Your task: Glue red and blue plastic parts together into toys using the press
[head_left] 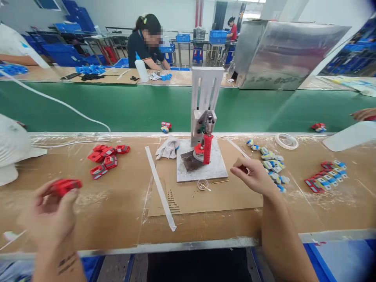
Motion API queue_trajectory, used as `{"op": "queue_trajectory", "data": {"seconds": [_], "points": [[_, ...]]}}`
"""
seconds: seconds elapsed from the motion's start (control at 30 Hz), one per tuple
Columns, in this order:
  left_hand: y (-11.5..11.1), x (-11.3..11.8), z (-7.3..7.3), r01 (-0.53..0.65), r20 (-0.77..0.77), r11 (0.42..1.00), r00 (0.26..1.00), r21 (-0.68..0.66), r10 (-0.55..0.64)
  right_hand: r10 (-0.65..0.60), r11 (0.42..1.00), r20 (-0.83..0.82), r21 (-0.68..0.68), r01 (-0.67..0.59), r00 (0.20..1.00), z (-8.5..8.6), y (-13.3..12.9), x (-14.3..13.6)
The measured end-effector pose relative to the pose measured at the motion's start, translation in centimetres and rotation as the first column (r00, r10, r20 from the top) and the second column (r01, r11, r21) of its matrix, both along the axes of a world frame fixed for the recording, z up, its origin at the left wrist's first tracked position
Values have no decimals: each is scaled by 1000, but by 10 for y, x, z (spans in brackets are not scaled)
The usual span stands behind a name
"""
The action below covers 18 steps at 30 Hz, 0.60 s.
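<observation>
My left hand (54,215) is closed on a red toy car body (67,186) at the left, above the bench; the hand is slightly blurred. A small pile of similar red car bodies (105,156) lies just beyond it. My right hand (255,175) is raised with its fingers curled together, and whatever they hold, if anything, is hidden. It is between a toggle hand press (202,129) with a red handle (207,149) and a heap of grey, yellow and blue toy parts (273,164). A red piece (199,149) sits under the press.
Cardboard (190,203) lies under the press, with a small round dish (202,184), a white strip (160,188) and a cloth (167,148). Tape (286,141) and a row of assembled toys (326,176) are at right. Behind runs a green conveyor belt (123,105); a co-worker (148,43) works beyond.
</observation>
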<state>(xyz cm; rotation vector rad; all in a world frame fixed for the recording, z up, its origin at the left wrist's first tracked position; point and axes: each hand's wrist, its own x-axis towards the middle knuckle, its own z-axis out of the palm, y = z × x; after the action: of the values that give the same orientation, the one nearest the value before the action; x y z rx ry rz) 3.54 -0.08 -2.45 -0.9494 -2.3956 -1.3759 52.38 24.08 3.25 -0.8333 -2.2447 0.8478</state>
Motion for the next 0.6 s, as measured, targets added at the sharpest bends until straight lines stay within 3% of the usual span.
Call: {"op": "queue_trajectory", "data": {"seconds": [0.03, 0.07, 0.13, 0.27, 0.37, 0.5, 0.6], "points": [[8, 10, 7, 22, -27, 1000, 999, 5, -22, 35, 999, 64, -6, -35, 997, -1, -1, -3], [18, 20, 14, 103, -75, 990, 991, -97, -111, 60, 998, 104, -5, -60, 993, -2, -2, -6], [34, 33, 22, 284, -127, 899, 931, -335, -342, 75, 997, 130, 11, -77, 989, -4, -2, -9], [51, 40, 15, 384, -100, 786, 869, -485, -485, 57, 997, 125, 45, -63, 991, -9, 1, -8], [59, 22, 5, 324, -107, 818, 902, -475, -419, 69, 995, 129, 56, -77, 989, -14, 2, -7], [84, -29, 6, 164, -68, 895, 975, -414, -210, 96, 992, 124, 65, -105, 988, -19, 3, -11], [108, -61, 9, 278, 39, 860, 956, -428, -290, 119, 989, 132, 73, -130, 984, -23, 3, -16]]}}
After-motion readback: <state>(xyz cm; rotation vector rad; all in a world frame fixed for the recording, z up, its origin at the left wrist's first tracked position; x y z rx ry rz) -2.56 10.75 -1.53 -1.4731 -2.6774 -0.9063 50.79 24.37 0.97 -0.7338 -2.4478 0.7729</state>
